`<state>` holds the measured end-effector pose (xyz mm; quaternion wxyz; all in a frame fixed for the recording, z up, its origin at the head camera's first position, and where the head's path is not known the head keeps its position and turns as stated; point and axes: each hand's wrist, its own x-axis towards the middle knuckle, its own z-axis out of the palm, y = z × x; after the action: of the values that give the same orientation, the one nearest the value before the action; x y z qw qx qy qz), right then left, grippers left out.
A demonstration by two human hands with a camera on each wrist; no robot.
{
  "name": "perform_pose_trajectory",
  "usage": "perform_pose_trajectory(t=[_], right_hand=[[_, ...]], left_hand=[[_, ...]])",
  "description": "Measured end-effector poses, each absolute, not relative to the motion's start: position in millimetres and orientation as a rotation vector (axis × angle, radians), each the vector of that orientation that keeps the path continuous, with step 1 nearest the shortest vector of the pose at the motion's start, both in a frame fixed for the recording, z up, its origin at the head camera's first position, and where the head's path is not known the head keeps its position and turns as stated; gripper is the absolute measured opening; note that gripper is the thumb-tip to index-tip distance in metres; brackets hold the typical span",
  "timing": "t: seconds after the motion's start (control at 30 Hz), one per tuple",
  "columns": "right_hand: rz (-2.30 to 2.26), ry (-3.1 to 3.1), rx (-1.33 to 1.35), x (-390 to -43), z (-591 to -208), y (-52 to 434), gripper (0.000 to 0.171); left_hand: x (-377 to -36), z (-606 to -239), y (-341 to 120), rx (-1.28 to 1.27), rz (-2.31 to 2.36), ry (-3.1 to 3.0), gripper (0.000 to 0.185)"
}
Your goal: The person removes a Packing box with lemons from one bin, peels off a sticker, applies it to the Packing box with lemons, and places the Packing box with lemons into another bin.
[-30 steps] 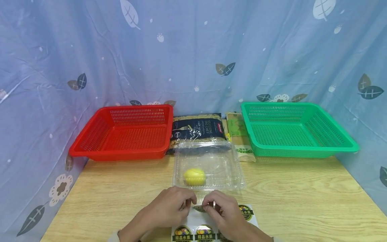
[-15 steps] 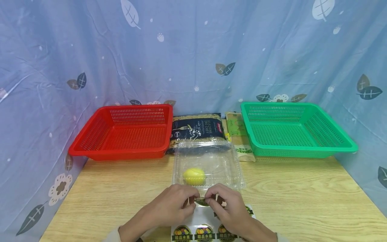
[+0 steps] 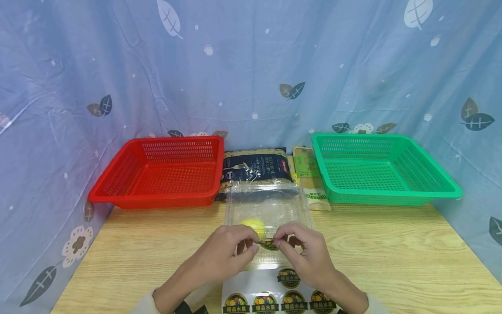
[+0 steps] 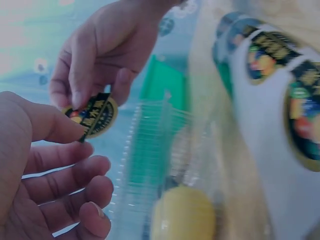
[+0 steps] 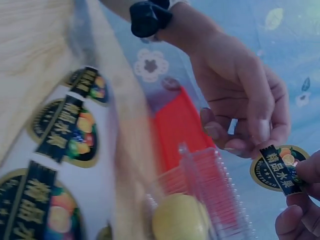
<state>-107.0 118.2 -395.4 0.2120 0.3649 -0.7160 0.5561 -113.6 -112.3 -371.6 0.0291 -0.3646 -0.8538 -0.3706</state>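
A round black-and-gold fruit sticker [image 3: 269, 245] is stretched between both hands above the near edge of a clear plastic clamshell box [image 3: 290, 213]. My left hand [image 3: 227, 253] pinches one end of its dark band between thumb and index finger. The opposite end is pinched by my right hand [image 3: 307, 255]. In the right wrist view the sticker [image 5: 275, 167] shows its printed face with fruit and lettering. Inside the box, at its left side, lies a yellow fruit [image 3: 254, 226], partly hidden by my left hand. A white sticker sheet [image 3: 245, 283] with several similar stickers lies below my hands.
A red basket [image 3: 157, 200] stands at the back left and a green basket [image 3: 392, 198] at the back right. Between them lie a dark pasta bag [image 3: 255, 168] and a green-and-tan packet [image 3: 307, 170]. A patterned blue curtain [image 3: 251, 69] hangs behind.
Both hands have moved forward from the sheet to the box's near edge, carrying the sticker. More of the sheet shows now, including a sticker that the right hand had partly covered.
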Motion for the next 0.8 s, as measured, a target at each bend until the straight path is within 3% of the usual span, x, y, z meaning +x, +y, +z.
perform_pose_trajectory(t=[0.8], right_hand=[[1.571,-1.961,0.969,-131,-373,114,0.025]], left_hand=[[-138,-358,-104,-0.925,-1.345,-2.367,0.01]])
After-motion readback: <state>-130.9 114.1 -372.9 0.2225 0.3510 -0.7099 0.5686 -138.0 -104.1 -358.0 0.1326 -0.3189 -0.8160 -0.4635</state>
